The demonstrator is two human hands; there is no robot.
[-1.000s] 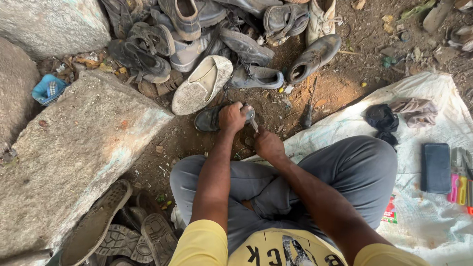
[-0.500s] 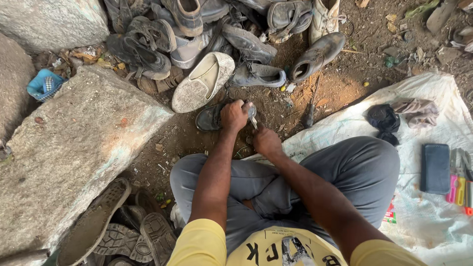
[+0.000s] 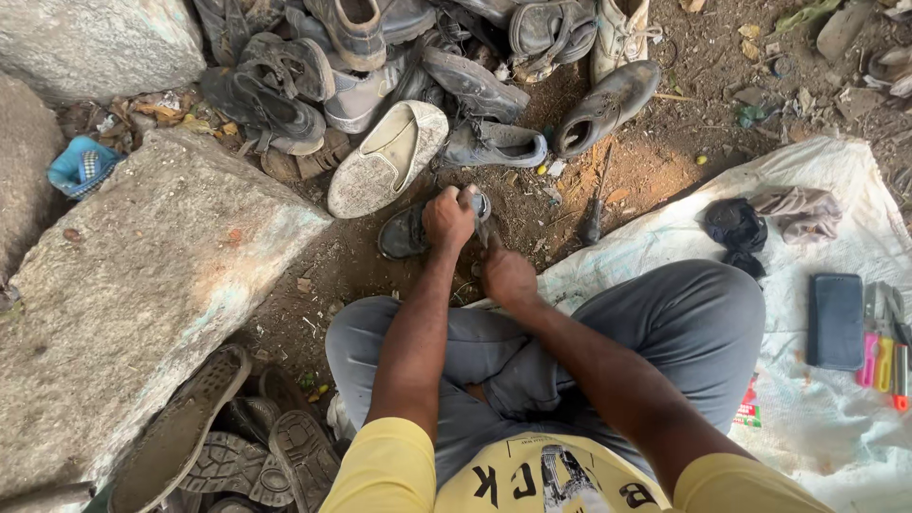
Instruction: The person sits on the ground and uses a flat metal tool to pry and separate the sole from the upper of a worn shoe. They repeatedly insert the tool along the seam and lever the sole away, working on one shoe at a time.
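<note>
I sit cross-legged on the ground in grey trousers. My left hand (image 3: pixel 449 217) is closed around the top of a dark worn shoe (image 3: pixel 404 231) that rests on the dirt just beyond my knees. My right hand (image 3: pixel 508 275) sits right beside it, fist closed low by the shoe; something thin and grey shows between the two hands, and what it is cannot be made out.
A heap of old shoes (image 3: pixel 380 57) fills the top, with a pale upturned shoe (image 3: pixel 388 159) closest. A big stone slab (image 3: pixel 123 294) lies left. A white sheet (image 3: pixel 836 285) at right carries a dark phone (image 3: pixel 836 321), dark cloths (image 3: pixel 736 228) and coloured tools (image 3: pixel 883 356). A screwdriver-like tool (image 3: pixel 594 220) lies on the dirt.
Both hands stay on the dark shoe with only small shifts. The view has tilted slightly.
</note>
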